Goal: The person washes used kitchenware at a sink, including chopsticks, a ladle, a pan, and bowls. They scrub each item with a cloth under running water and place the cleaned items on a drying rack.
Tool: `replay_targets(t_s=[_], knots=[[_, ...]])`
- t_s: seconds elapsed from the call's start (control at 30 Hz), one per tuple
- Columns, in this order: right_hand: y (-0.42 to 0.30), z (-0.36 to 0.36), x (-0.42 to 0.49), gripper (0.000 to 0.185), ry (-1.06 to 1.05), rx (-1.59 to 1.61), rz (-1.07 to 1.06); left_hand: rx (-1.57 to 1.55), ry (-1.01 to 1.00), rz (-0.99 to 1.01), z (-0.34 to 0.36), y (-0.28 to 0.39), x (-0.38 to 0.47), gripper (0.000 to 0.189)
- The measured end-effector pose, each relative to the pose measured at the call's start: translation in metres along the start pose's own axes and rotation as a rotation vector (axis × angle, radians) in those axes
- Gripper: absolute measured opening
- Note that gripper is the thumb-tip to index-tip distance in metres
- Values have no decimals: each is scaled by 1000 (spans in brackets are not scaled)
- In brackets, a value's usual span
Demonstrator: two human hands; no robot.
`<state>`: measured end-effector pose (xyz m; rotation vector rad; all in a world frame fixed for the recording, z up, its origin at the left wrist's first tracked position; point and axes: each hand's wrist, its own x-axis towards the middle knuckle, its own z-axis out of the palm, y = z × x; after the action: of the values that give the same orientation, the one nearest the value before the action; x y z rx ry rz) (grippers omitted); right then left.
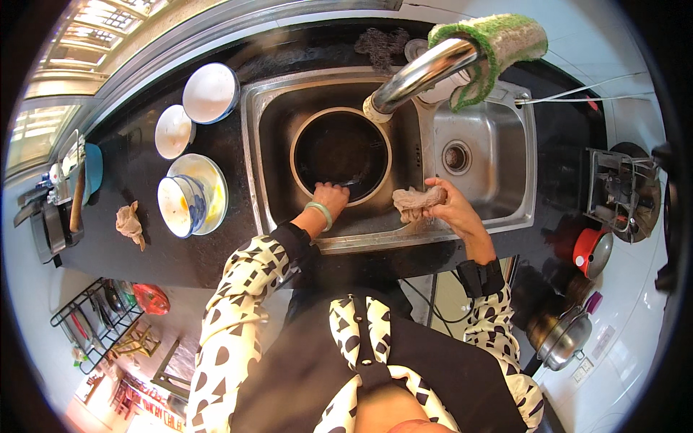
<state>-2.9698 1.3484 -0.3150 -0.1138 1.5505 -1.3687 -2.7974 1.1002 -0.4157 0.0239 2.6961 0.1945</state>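
Note:
A round black pan (344, 154) with a pale rim sits in the large basin of a stainless steel sink (249, 162). My left hand (328, 201), with a pale green bangle at the wrist, grips the pan's near rim, its fingertips over the inside edge. In my right hand (452, 208) is a bunched greyish-brown dishcloth (417, 201), held above the near end of the divider between the basins. The pan's handle, if it has one, is not visible. Over the divider's far end reaches a chrome faucet (427, 70), wrapped in a green-edged towel (509, 40).
Left on the black counter (135, 173) are a white bowl (210, 93), a smaller bowl (174, 131), a tilted blue-and-white bowl (177, 208) on a stained plate (216, 184), and a crumpled cloth (129, 224). A drain (456, 157) lies in the small basin. A red pot (587, 253) stands right.

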Motion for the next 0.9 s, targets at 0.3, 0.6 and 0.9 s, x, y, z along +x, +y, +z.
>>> replay_targets(t_s=[0.3, 0.6, 0.9], knots=[[-12, 9, -12, 24, 202, 51, 9, -241, 419, 20, -35, -20, -8, 24], [-50, 102, -18, 36, 361, -481, -497, -830, 559, -613, -101, -44, -3, 59], [-36, 185, 31, 23, 368, -886, -1063, -1682, 804, -371, -96, -16, -47, 39]])
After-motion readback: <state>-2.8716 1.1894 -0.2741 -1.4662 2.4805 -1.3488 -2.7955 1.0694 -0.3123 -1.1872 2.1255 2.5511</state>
